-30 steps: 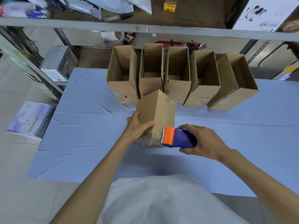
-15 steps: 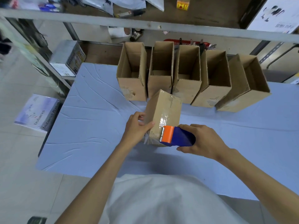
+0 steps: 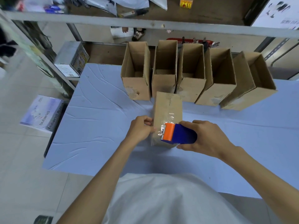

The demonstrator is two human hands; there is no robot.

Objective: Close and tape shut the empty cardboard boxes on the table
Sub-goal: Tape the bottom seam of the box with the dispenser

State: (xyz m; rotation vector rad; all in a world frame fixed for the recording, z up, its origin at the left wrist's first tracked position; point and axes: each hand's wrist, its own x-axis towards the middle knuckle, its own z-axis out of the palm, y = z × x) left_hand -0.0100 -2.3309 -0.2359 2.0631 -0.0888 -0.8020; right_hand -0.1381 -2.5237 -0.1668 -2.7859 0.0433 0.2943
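A closed cardboard box [image 3: 167,109] lies on the blue table cover [image 3: 97,126], with clear tape running down its top face. My left hand [image 3: 141,129] grips the box's near left edge. My right hand [image 3: 205,137] holds a blue and orange tape dispenser [image 3: 178,134], its orange head pressed on the box's near end. Several open empty boxes [image 3: 191,78] stand in a row behind it.
A metal shelf rail [image 3: 145,25] runs across above the far table edge. A grey carton [image 3: 71,59] sits on a lower shelf at the left. A white printed box [image 3: 42,114] lies on the floor left of the table.
The box has turned from tilted to lying flat and squared toward me. Tape now shows along its top, and the dispenser has come over the box's near end.
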